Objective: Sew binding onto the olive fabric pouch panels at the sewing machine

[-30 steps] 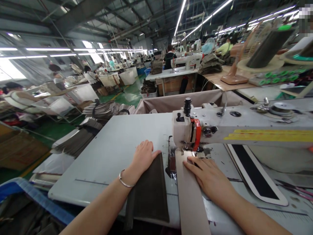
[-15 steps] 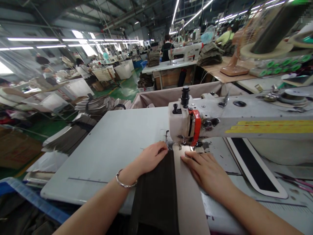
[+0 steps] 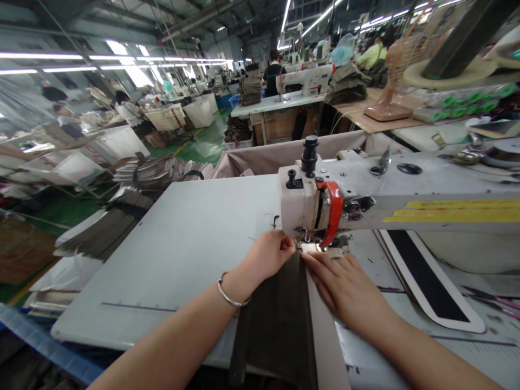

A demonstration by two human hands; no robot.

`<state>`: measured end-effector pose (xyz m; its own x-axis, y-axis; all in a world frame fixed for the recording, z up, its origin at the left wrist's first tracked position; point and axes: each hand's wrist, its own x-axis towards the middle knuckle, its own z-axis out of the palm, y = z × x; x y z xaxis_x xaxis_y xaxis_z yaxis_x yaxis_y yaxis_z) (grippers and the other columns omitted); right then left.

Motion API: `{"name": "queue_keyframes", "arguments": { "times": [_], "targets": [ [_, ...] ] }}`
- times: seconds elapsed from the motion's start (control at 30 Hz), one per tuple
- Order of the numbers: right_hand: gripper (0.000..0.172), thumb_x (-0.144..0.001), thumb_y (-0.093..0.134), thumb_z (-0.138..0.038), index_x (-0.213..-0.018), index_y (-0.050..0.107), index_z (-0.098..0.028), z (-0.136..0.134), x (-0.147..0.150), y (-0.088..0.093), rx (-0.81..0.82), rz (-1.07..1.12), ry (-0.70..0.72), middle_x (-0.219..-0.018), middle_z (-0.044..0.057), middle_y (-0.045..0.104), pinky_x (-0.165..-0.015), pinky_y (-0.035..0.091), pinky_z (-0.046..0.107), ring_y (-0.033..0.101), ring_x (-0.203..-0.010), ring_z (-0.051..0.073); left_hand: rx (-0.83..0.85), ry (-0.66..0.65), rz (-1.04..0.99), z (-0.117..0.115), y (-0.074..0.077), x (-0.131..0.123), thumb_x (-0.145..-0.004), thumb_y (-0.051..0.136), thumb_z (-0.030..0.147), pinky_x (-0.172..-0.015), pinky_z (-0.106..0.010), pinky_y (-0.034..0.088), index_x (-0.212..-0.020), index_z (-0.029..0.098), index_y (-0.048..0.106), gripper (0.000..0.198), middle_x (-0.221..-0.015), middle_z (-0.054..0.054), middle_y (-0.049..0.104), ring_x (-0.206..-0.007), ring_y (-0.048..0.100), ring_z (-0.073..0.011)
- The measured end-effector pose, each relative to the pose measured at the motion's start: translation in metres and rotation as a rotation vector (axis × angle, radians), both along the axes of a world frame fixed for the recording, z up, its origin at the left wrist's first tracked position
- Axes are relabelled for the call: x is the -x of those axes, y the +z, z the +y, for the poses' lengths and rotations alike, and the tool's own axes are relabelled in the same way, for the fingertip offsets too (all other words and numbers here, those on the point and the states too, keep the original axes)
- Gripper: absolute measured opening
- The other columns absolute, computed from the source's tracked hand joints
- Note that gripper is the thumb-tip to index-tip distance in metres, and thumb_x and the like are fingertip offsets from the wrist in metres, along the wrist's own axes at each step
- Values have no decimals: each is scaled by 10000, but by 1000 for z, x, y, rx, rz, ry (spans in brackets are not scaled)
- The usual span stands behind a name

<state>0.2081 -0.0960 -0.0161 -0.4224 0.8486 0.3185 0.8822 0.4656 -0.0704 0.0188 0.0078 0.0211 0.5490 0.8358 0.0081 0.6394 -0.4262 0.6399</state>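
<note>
My left hand point(image 3: 266, 259), with a silver bangle at its wrist, is closed in a pinch at the top edge of a dark olive-brown fabric piece point(image 3: 280, 325), just in front of the sewing machine point(image 3: 298, 203). Beneath and to the right of that fabric lies a pale beige panel point(image 3: 330, 352), its far end under the presser foot area. My right hand point(image 3: 345, 284) rests flat with fingers stretched, fingertips on the pale panel beside the dark fabric's edge. The needle itself is hard to make out behind the fingers.
On the right lie a white-bordered black panel point(image 3: 426, 279) and scissors point(image 3: 493, 300). Stacked fabric pieces point(image 3: 101, 227) stand left of the white tabletop point(image 3: 195, 227). A blue crate point(image 3: 49, 341) is at the lower left. Beyond are a fan point(image 3: 390, 105) and co-workers at other machines.
My left hand has moved right, bringing the dark fabric's top edge closer to the presser foot and over more of the pale panel. My right hand has barely moved. The view has shifted slightly.
</note>
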Motion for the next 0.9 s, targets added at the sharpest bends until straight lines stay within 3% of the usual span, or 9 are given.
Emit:
{"name": "queue_keyframes", "arguments": {
  "times": [0.37, 0.57, 0.67, 0.77, 0.9],
  "targets": [
    [525, -970, 425, -264, -1478, 335, -167, 2, -1, -1, 9, -40, -14, -1276, 129, 563, -891, 388, 453, 527, -1055, 277, -128, 45, 43, 0, -2, -5, -815, 559, 178, -555, -240, 323, -728, 148, 628, 115, -670, -20, 622, -589, 518, -130],
    [526, -960, 438, -249, -1472, 346, -171, 3, -2, -1, -9, -28, -7, -1260, 129, 572, -861, 407, 444, 544, -1020, 270, -173, 34, 68, 0, -4, -5, -841, 552, 164, -605, -258, 394, -765, 148, 627, 108, -747, -44, 644, -675, 571, -162],
    [468, -961, 454, -249, -1426, 421, -207, 2, -4, 0, 5, 8, 21, -1284, 109, 559, -892, 398, 439, 526, -1065, 263, -264, 5, 79, -11, -3, 1, -888, 544, 174, -769, -313, 475, -876, 160, 656, 113, -914, -73, 665, -867, 609, -210],
    [444, -949, 482, -228, -1392, 458, -245, 0, -6, 0, 25, 27, 42, -1330, 78, 529, -921, 384, 434, 503, -1113, 260, -373, -172, 107, -27, -3, 9, -939, 518, 185, -1000, -372, 437, -1028, 177, 642, 153, -1140, -71, 641, -1104, 564, -222],
    [461, -942, 487, -200, -1398, 449, -253, 0, -6, -1, 27, 16, 36, -1358, 69, 509, -920, 381, 436, 497, -1125, 265, -439, -255, 148, -38, -7, 15, -971, 496, 208, -1081, -343, 406, -1176, 152, 582, 230, -1274, -65, 602, -1220, 519, -191]
  ]
}}
